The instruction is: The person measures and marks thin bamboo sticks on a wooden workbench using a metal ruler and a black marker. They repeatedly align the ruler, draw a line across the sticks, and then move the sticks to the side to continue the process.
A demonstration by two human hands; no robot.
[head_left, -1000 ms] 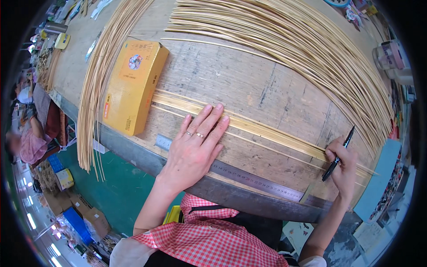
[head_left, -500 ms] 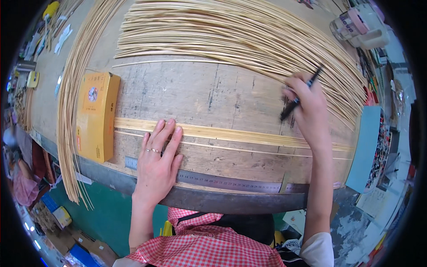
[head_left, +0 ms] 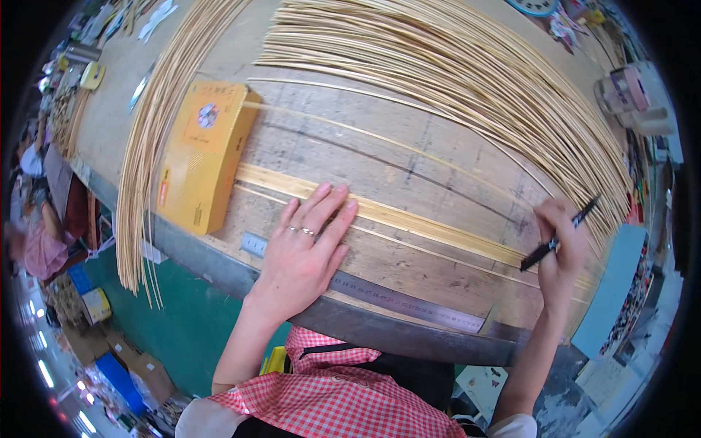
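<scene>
My left hand [head_left: 310,244] lies flat, fingers stretched, across a row of pale bamboo strips [head_left: 438,228] side by side on the table. Its little finger side faces a yellow box [head_left: 201,157] that stands at the strips' left ends. In my right hand [head_left: 561,244], a black marker pen [head_left: 560,232] sits slanted between the fingers. The same hand pinches the right end of one thin bamboo strip [head_left: 394,148], raised above the table with its shadow below; its left end is at the box. A single strip lies apart along the near side of the row.
A large spread of bamboo strips [head_left: 409,58] covers the table's far side. Another long bundle [head_left: 164,109] hangs over the front edge at left. A steel ruler [head_left: 409,303] lies along that edge. A blue-green box [head_left: 610,288] and a clear jug [head_left: 628,91] stand at right.
My right hand has drawn one strip away from the big spread toward the row, keeping the pen in its fingers. My left hand stays on the row. The whole view has shifted and tilted.
</scene>
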